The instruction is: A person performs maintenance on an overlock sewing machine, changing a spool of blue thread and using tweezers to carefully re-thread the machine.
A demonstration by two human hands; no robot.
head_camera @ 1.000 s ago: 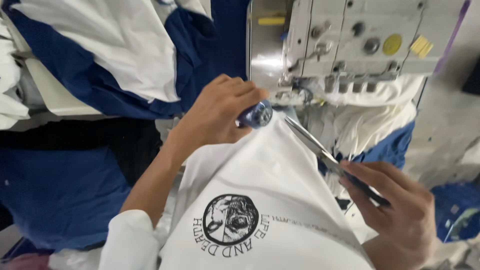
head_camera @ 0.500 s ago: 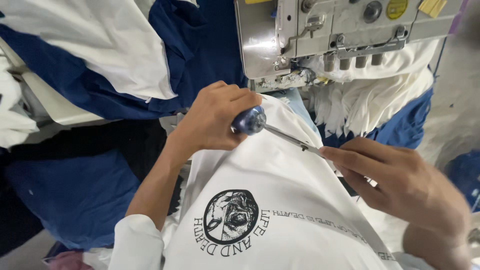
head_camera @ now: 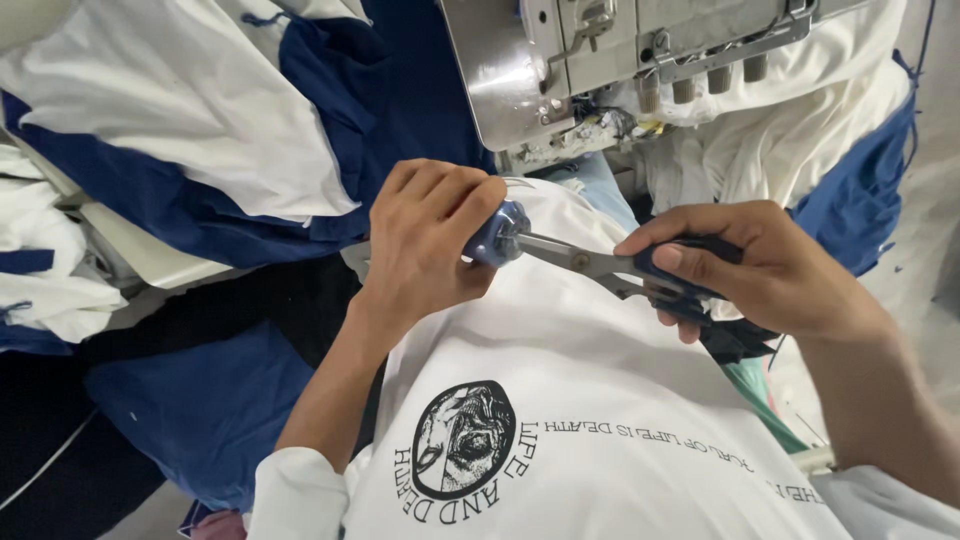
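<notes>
My left hand grips a small blue round object, held just above my lap. My right hand holds a pair of scissors by their dark handles, and the metal blade tips meet the blue object. Both hands hover over a white shirt with a round black print that lies across my lap. What exactly the blades touch is hidden by my left fingers.
A grey sewing machine stands at the top centre with white fabric bunched under it. Blue and white garments pile on the left. Blue cloth lies at lower left, and more hangs at the right.
The view has shifted so the sewing machine sits higher in frame. My right hand moved up and left, bringing the scissors' tips to the blue object in my left hand.
</notes>
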